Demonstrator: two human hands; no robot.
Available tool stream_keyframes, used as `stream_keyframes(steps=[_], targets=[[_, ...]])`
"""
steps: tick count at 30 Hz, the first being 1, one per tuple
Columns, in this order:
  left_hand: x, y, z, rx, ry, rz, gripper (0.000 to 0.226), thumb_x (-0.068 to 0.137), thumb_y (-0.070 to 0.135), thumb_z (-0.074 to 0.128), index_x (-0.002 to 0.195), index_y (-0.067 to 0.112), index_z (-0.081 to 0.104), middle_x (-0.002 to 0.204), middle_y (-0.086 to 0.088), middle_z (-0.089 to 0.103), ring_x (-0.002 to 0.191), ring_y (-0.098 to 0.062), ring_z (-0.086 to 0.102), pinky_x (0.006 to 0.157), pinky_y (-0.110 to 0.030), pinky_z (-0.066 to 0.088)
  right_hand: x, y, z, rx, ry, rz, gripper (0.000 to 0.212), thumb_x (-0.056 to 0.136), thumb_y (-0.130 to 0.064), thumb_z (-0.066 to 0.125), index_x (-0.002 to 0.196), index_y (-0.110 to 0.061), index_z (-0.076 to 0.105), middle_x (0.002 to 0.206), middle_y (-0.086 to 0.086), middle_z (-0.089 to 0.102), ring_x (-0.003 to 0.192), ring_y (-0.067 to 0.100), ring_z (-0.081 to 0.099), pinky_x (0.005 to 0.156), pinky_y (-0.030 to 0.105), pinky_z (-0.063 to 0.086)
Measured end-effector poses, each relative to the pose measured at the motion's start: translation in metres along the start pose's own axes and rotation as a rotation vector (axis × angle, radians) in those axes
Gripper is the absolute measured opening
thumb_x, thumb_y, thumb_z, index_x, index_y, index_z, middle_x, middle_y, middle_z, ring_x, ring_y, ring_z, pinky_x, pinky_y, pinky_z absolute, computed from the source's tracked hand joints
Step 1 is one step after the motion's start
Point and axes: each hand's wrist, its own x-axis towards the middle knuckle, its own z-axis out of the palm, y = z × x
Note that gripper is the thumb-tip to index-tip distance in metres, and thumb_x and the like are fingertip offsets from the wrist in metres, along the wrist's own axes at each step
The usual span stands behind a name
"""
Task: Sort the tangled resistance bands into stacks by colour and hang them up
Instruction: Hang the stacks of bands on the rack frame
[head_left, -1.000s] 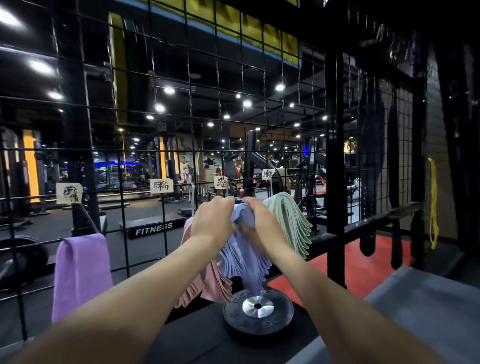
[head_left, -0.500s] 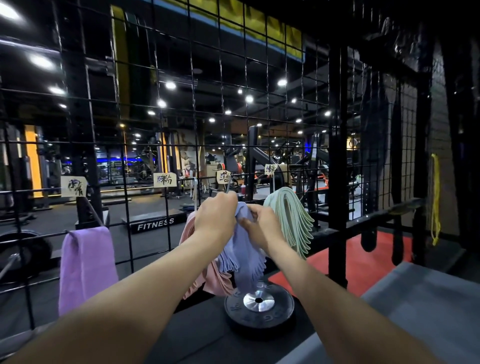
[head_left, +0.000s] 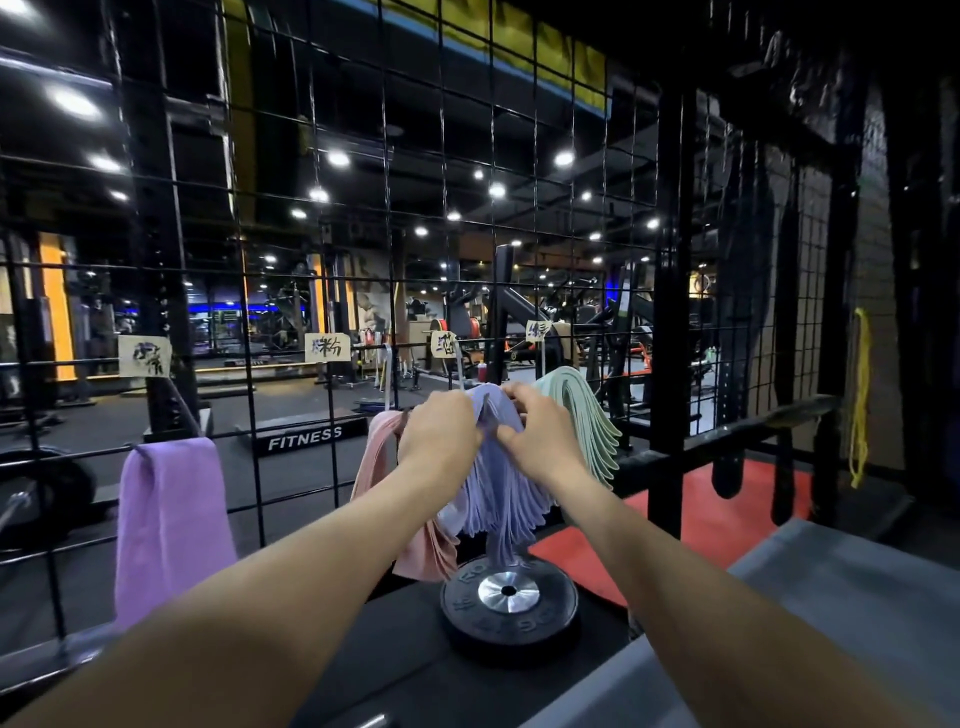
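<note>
A thick stack of pale blue bands (head_left: 501, 493) is draped over a hook on the black wire grid (head_left: 322, 218). My left hand (head_left: 439, 439) grips the stack's top from the left. My right hand (head_left: 540, 436) pinches its top folds from the right. A pink stack (head_left: 376, 457) hangs just left of the blue one, partly behind my left arm. A green stack (head_left: 584, 415) hangs to the right. Further left a purple stack (head_left: 169, 519) hangs alone. Paper labels (head_left: 327, 347) are fixed to the grid above the hooks.
A black weight plate (head_left: 509, 603) lies on the dark bench top below the blue bands. A grey padded surface (head_left: 831, 623) runs along the lower right. A black upright post (head_left: 670, 312) stands right of the green stack, and a yellow cord (head_left: 860, 395) hangs at far right.
The blue stack's top now lies spread over the hook. My right hand has moved up onto its top folds, and both hands sit slightly higher.
</note>
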Motion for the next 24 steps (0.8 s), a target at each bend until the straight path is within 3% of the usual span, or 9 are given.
stream_keyframes(steps=[3, 9, 13, 18, 21, 24], targets=[[-0.007, -0.003, 0.011, -0.09, -0.01, -0.022, 0.013, 0.09, 0.009, 0.055, 0.098, 0.0, 0.058, 0.102, -0.018, 0.064, 0.096, -0.035, 0.061, 0.071, -0.035, 0.042, -0.009, 0.006, 0.002, 0.084, -0.046, 0.012, 0.052, 0.08, 0.003, 0.055, 0.126, -0.021, 0.054, 0.112, 0.002, 0.065, 0.101, 0.019, 0.061, 0.085, 0.023, 0.045], [-0.015, -0.001, 0.024, -0.323, -0.093, -0.079, 0.029, 0.088, 0.007, 0.053, 0.116, 0.003, 0.048, 0.116, -0.016, 0.054, 0.102, -0.035, 0.058, 0.08, -0.04, 0.049, -0.013, 0.007, 0.002, 0.062, -0.08, 0.032, 0.038, 0.081, -0.002, 0.06, 0.117, -0.016, 0.055, 0.11, 0.005, 0.064, 0.097, 0.024, 0.062, 0.083, 0.03, 0.048], [-0.022, 0.002, 0.028, -0.432, -0.135, -0.131, 0.048, 0.09, 0.005, 0.048, 0.134, 0.002, 0.029, 0.129, -0.018, 0.04, 0.112, -0.036, 0.05, 0.084, -0.04, 0.044, -0.015, 0.006, 0.001, -0.083, -0.093, 0.03, 0.027, 0.085, -0.003, 0.055, 0.111, -0.007, 0.053, 0.106, 0.011, 0.062, 0.095, 0.03, 0.058, 0.079, 0.035, 0.046], [-0.025, -0.004, 0.022, -0.551, -0.156, -0.127, 0.038, 0.089, 0.008, 0.047, 0.125, 0.008, 0.036, 0.112, -0.014, 0.056, 0.094, -0.03, 0.057, 0.07, -0.033, 0.043, -0.011, 0.008, -0.004, -0.179, -0.057, 0.007, 0.03, 0.086, 0.001, 0.045, 0.112, -0.012, 0.054, 0.104, 0.01, 0.063, 0.093, 0.03, 0.058, 0.075, 0.034, 0.046], [-0.025, -0.004, 0.019, -0.512, -0.163, -0.107, 0.034, 0.089, 0.007, 0.046, 0.123, 0.009, 0.039, 0.113, -0.013, 0.057, 0.093, -0.028, 0.056, 0.069, -0.032, 0.042, -0.013, 0.011, 0.001, -0.155, -0.08, 0.032, 0.033, 0.088, 0.0, 0.044, 0.118, -0.011, 0.054, 0.11, 0.01, 0.063, 0.099, 0.031, 0.059, 0.083, 0.037, 0.049], [-0.026, -0.002, 0.018, -0.494, -0.168, -0.093, 0.025, 0.089, 0.004, 0.047, 0.113, 0.008, 0.043, 0.114, -0.012, 0.055, 0.091, -0.025, 0.053, 0.068, -0.03, 0.04, -0.014, 0.008, 0.005, -0.156, -0.112, 0.049, 0.026, 0.089, -0.001, 0.046, 0.11, -0.012, 0.057, 0.105, 0.008, 0.064, 0.096, 0.029, 0.06, 0.083, 0.04, 0.051]])
